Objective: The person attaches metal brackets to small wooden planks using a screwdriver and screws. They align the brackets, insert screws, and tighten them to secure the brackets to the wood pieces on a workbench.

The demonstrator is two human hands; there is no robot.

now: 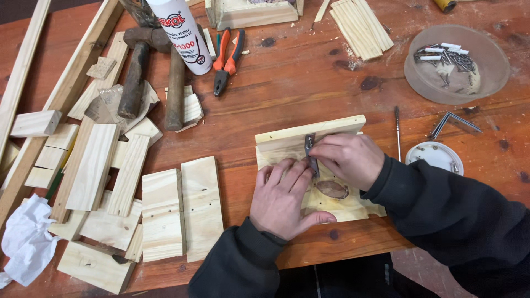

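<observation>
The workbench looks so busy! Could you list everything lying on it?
Wooden board assembly: one, pale pine, centre, under both hands.
Small metal bracket: one, grey, on that assembly.
Pine offcuts: many, pale, left side.
Hammers: two, dark, upper left.
Glue bottle: one, white, top.
Pliers: one, orange-handled, top centre.
Thin slats: a bundle, pale, top.
Round dish of nails: one, clear, upper right.
Crumpled paper: one, white, lower left.
Left hand: flat on the board.
Right hand: pinching the bracket.

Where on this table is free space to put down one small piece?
Bare table lies between the pliers, the thin strips and the pine panel under both hands. The left side is crowded with wood blocks and hammers.
</observation>
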